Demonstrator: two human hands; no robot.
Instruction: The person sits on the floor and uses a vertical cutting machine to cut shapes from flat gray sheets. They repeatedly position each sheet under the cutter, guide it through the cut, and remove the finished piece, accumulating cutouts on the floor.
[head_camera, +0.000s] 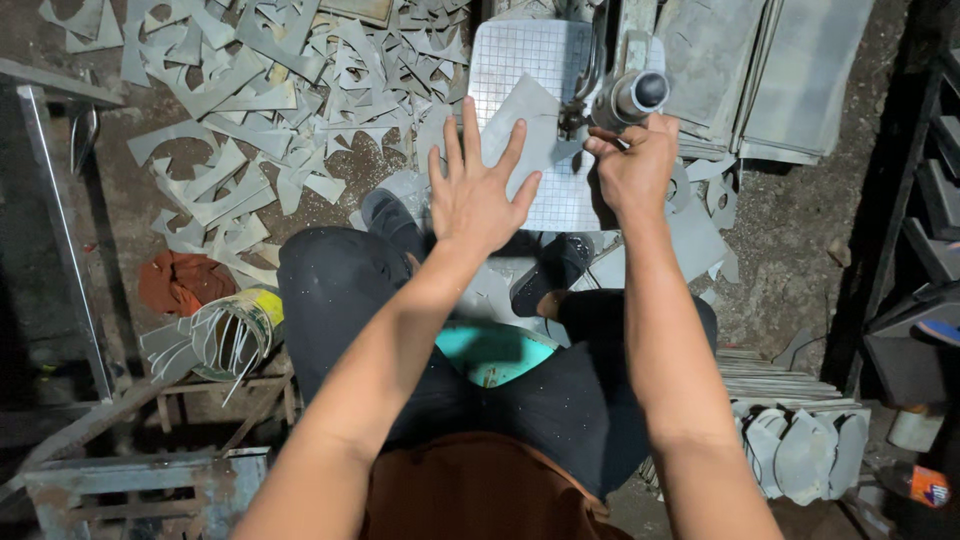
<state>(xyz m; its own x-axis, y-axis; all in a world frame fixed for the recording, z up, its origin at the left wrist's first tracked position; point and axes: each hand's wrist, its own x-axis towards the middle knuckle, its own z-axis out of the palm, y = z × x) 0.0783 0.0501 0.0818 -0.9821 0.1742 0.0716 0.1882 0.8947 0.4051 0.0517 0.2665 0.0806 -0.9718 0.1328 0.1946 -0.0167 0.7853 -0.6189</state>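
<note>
My left hand is spread flat with its fingers apart, over a grey metal sheet piece that lies on a white gridded cutting table. My right hand is closed on the edge of the same sheet, right below the cutting machine's head with its round dark knob. The sheet's tip sits at the machine's blade. Whether my left palm presses on the sheet or hovers above it is not clear.
Several grey sheet offcuts litter the floor at the upper left. Flat sheets are stacked at the upper right. Cut curved pieces stand at the lower right. A bucket with strips sits at the left, beside a metal frame.
</note>
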